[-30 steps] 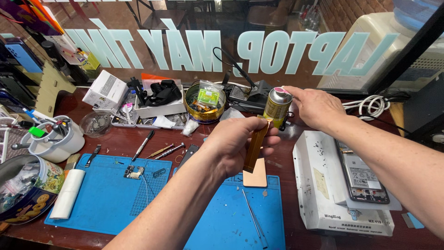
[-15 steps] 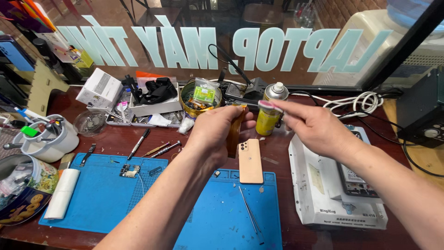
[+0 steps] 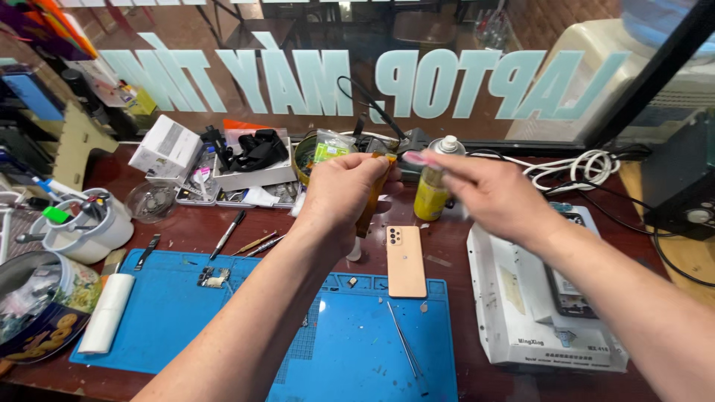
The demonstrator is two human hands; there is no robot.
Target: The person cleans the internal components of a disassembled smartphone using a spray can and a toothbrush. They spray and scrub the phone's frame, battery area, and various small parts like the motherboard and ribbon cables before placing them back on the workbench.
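My left hand [image 3: 344,195] is raised over the desk, shut on a slim amber stick-like tool [image 3: 370,202] that hangs down from the fist. My right hand [image 3: 488,195] reaches in from the right and pinches a small pink cap [image 3: 415,158] at its fingertips, close to my left hand. Behind the fingers a yellow bottle [image 3: 430,195] with a white nozzle stands upright on the desk. Below both hands a peach-coloured phone [image 3: 406,261] lies back up, partly on the blue work mat [image 3: 179,320].
Tweezers [image 3: 404,341] and small parts lie on the mat, a white roll [image 3: 108,313] at its left edge. At the left stand a white cup of tools [image 3: 93,231] and a tin [image 3: 33,301]. A white box [image 3: 521,313] carrying an opened phone sits at the right, with trays, a cable and a glass pane behind.
My right hand set the yellow bottle down on the desk and now holds only its pink cap. The phone, earlier propped up under my left hand, lies flat.
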